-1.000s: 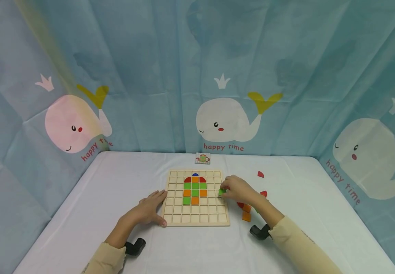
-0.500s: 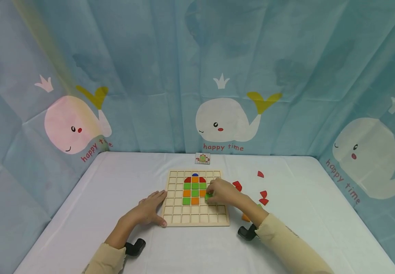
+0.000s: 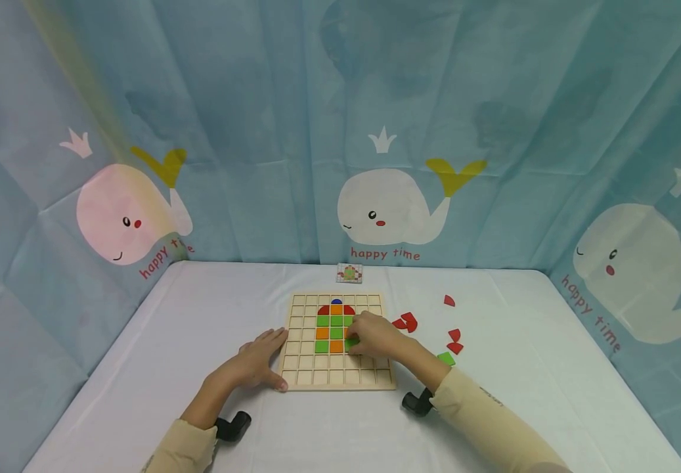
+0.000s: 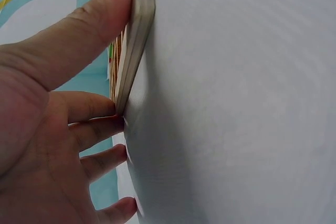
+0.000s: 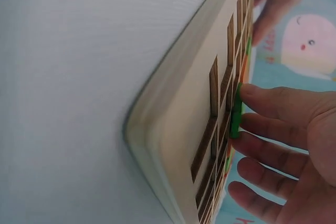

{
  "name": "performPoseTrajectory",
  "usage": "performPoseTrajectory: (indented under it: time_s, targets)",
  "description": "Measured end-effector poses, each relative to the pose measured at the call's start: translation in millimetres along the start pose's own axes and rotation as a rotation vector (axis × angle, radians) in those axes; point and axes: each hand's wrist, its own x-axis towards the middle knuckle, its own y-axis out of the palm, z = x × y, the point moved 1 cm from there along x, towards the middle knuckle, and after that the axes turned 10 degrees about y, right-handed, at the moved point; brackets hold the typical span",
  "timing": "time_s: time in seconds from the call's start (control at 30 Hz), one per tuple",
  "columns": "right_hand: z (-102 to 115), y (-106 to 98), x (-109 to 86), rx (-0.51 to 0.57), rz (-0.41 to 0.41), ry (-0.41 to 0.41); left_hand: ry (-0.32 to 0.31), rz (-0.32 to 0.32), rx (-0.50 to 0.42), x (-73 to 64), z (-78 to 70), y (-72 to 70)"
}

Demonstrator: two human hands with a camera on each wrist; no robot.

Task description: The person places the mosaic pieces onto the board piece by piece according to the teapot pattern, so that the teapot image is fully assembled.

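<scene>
A wooden grid board [image 3: 305, 379] lies on the white table, its middle cells filled with green, orange, red and blue tiles. My right hand [image 3: 373, 336] is over the board, thumb and fingertips pinching a green square tile [image 5: 237, 111]. That tile sits tilted at a cell in the right column of the pattern, below an orange tile mostly hidden by the fingers. At the board's left side my left hand [image 3: 257, 360] rests with fingers spread, thumb by the near corner. In the left wrist view its thumb and fingertips touch the board's edge [image 4: 137, 40].
Right of the board lie several red quarter-round pieces [image 3: 409, 322] and a loose green tile [image 3: 446, 359]. A small pattern card [image 3: 349, 273] lies behind the board. Blue whale-print curtains [image 3: 245, 164] stand around the table.
My right hand has carried the green tile leftward from the board's right edge to the pattern's right column. The left hand and the board have stayed in place.
</scene>
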Motion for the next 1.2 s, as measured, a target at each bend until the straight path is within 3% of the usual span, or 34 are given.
performPoseTrajectory:
  time_s: [0.4,0.57,0.93,1.2]
  targets:
    - [3,2,0.6,-0.013,-0.018,-0.017,0.000,0.004,0.005,-0.2,0.4,-0.7]
    - [1,-1,-1.0,0.031,-0.013,-0.008,0.004,0.003,0.007,-0.2,0.9,-0.1]
    - [-31,-16,-20.7,0.135,-0.050,0.060,0.004,0.003,-0.001,0.6,0.3,0.8]
    - [-56,-17,-40.8,0.160,-0.040,0.194,0.005,0.003,-0.003,-1.2,-0.6,-0.7]
